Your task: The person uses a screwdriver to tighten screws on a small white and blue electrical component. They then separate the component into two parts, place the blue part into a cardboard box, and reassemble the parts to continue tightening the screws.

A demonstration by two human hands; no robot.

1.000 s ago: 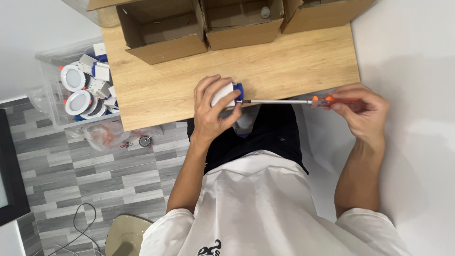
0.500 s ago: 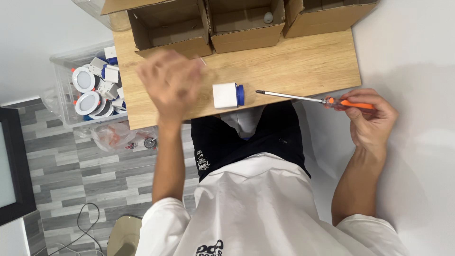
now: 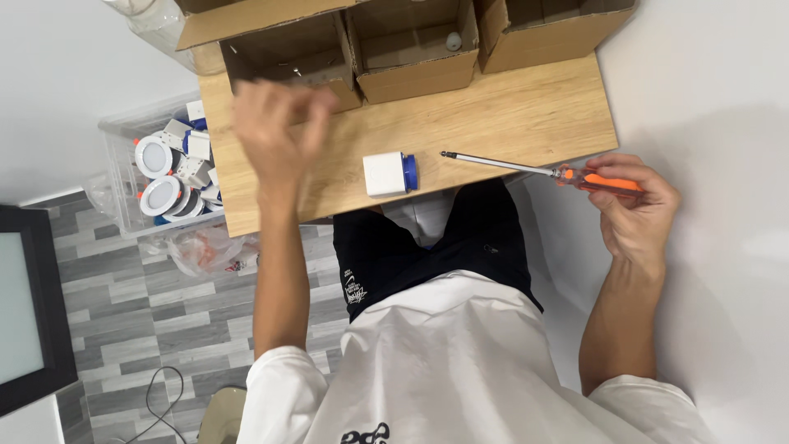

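Wooden tabletop [image 3: 509, 115] carries a white-and-blue fitting [image 3: 389, 174], lying free between both hands. Right hand [image 3: 637, 210] grips an orange screwdriver [image 3: 538, 170], shaft pointing straight at it; left hand [image 3: 275, 123], blurred, fingers loosely curled and empty, hovers beyond it, nearer.

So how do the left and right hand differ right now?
The left hand is raised over the wooden table near the cardboard boxes, blurred, and whether it holds anything is unclear; the right hand is off the table's edge, sharp. The right hand grips an orange-handled screwdriver whose tip points toward the white and blue part; the left hand is clear of that part. Both are bare.
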